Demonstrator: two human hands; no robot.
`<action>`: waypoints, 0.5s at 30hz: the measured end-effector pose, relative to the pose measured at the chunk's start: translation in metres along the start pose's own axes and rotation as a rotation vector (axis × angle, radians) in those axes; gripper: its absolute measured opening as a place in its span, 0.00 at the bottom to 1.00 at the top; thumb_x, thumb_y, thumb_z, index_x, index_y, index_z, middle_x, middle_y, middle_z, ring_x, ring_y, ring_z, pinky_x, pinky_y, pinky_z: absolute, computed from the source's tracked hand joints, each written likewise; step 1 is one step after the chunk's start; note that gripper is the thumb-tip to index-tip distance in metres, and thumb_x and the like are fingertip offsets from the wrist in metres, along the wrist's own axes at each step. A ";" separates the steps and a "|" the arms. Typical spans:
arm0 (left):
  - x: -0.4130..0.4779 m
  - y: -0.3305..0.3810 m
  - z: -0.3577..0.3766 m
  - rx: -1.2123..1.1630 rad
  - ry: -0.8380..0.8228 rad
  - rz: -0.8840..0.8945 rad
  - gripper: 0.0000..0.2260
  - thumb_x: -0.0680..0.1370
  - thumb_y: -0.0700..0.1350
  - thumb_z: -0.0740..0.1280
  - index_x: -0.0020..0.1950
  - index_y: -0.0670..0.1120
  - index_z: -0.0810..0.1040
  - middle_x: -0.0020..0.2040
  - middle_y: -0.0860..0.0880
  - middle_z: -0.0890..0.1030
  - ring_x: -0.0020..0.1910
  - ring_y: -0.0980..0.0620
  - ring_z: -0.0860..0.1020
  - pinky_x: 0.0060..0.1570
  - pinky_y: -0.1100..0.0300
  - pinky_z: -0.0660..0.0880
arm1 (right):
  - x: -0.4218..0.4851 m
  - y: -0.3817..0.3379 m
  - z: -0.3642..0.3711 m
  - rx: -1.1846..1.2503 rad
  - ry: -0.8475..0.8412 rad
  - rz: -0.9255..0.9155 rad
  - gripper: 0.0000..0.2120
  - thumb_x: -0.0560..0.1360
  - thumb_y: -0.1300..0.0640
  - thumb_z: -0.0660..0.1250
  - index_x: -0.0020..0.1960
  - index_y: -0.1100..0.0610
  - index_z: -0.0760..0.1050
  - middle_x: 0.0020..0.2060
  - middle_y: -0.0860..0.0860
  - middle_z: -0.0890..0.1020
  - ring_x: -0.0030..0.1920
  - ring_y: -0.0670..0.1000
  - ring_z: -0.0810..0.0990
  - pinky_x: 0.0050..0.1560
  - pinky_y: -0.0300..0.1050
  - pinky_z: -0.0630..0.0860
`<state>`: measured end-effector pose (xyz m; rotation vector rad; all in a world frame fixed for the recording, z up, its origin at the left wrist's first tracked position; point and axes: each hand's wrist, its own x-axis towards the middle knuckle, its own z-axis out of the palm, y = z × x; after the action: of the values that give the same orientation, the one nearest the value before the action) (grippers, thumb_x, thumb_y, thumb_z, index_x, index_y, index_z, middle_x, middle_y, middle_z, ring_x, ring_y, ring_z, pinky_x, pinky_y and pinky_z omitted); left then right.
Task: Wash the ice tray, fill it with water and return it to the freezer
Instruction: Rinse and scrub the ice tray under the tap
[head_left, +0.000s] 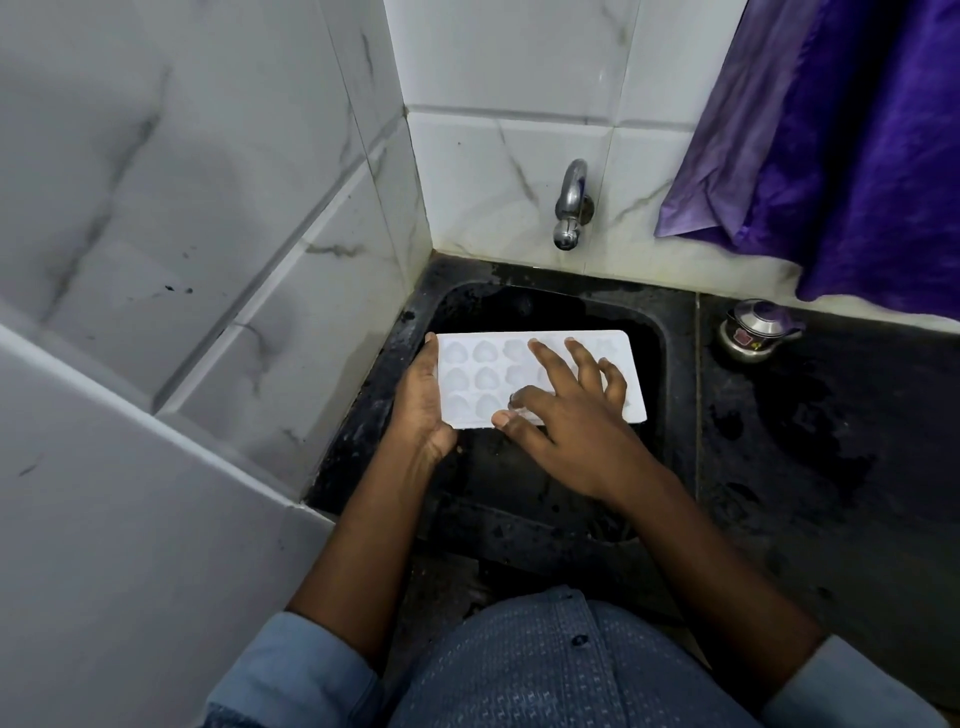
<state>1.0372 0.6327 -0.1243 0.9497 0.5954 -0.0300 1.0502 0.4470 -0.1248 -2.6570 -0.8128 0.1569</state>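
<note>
The ice tray (540, 376) is being held over the black sink (670, 364), in the corner where two walls of white marbled tiles are meeting. It is a white, flat rectangle with rounded corners, lying almost level with its long side going left to right. Its cells are showing as shallow heart shapes, standing in three rows; the ones on the right half are mostly hidden under the fingers, so the number of cells cannot be told. The plastic is looking matte and pale, and I cannot tell if there is water in the cells.

The left hand (423, 405) is grasping the tray at its left short end, with the thumb lying along the edge and the palm closing around it from below. The right hand (566, 415) is lying on top of the tray with the fingers spread apart and not closed on anything, the fingertips pressing on the cells and the thumb touching the near edge.

A metal tap (570, 205) is sticking out from the wall behind the sink, above the tray. On the dark wet table (810, 441) to the right, a small steel pot (753, 330) with a lid is standing well apart from the tray. A purple cloth (841, 140) is hanging above it.
</note>
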 end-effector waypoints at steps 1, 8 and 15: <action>0.000 0.000 0.000 0.004 -0.005 0.002 0.26 0.87 0.61 0.54 0.59 0.43 0.83 0.52 0.40 0.88 0.44 0.42 0.88 0.44 0.50 0.84 | 0.000 0.000 0.000 -0.002 -0.015 0.001 0.34 0.78 0.26 0.42 0.64 0.41 0.79 0.85 0.47 0.50 0.83 0.55 0.37 0.78 0.64 0.35; 0.005 -0.002 -0.002 0.011 0.031 0.011 0.26 0.87 0.62 0.55 0.62 0.43 0.82 0.55 0.39 0.88 0.49 0.39 0.87 0.52 0.45 0.82 | 0.000 0.003 -0.001 0.005 -0.013 0.003 0.34 0.77 0.25 0.42 0.65 0.40 0.78 0.85 0.47 0.49 0.83 0.55 0.37 0.78 0.63 0.35; 0.008 -0.004 -0.004 0.006 0.026 -0.003 0.27 0.87 0.62 0.55 0.62 0.42 0.82 0.57 0.39 0.87 0.48 0.39 0.87 0.49 0.46 0.83 | -0.001 0.005 0.000 0.017 -0.018 -0.007 0.30 0.79 0.27 0.47 0.64 0.41 0.78 0.84 0.47 0.51 0.83 0.54 0.38 0.78 0.61 0.35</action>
<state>1.0414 0.6355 -0.1328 0.9567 0.6212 -0.0216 1.0516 0.4430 -0.1266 -2.6397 -0.8228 0.1855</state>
